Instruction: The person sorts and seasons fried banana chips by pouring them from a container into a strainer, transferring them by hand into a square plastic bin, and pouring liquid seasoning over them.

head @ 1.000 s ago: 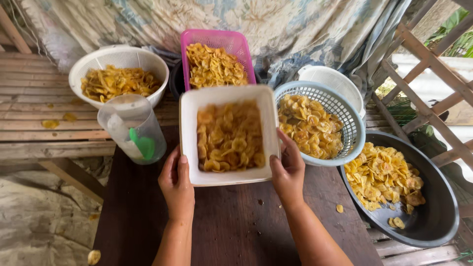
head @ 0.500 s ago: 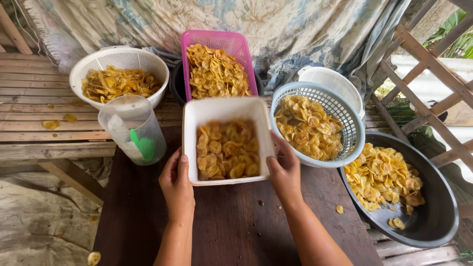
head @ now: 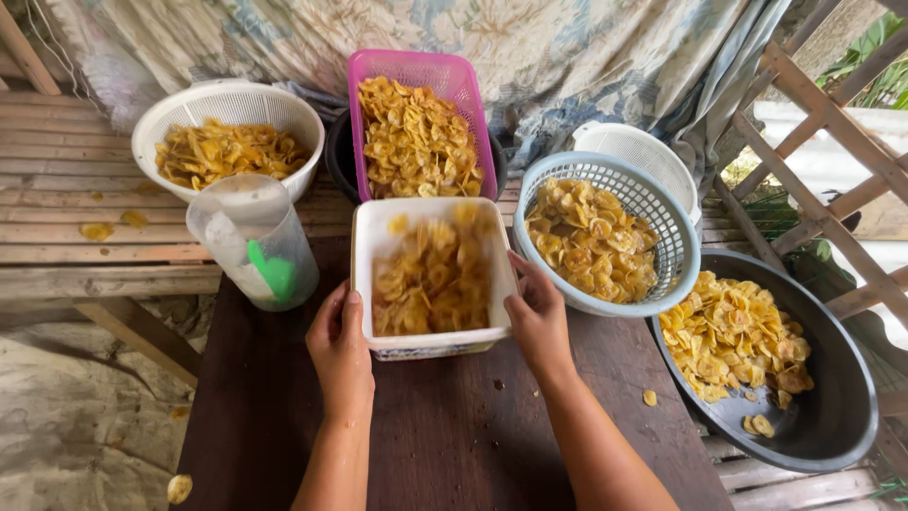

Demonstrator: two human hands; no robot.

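A white square tub [head: 371,248] full of yellow banana chips [head: 430,279] sits on the dark wooden table [head: 445,435], its chips blurred by motion. My left hand [head: 342,345] grips the tub's near left corner. My right hand [head: 535,314] grips its right side. Both forearms reach in from the bottom edge.
Around the tub stand a clear lidded pitcher with a green scoop [head: 257,241], a white basket of chips [head: 227,118], a pink basket of chips [head: 421,71], a pale blue basket of chips [head: 653,203], an upturned white basket [head: 643,156] and a black basin of chips [head: 823,416]. A wooden lattice [head: 832,142] stands at right.
The tub has dropped from a raised, tilted position down toward the table, and its chips are now shaking and blurred. Both hands stayed on its sides.
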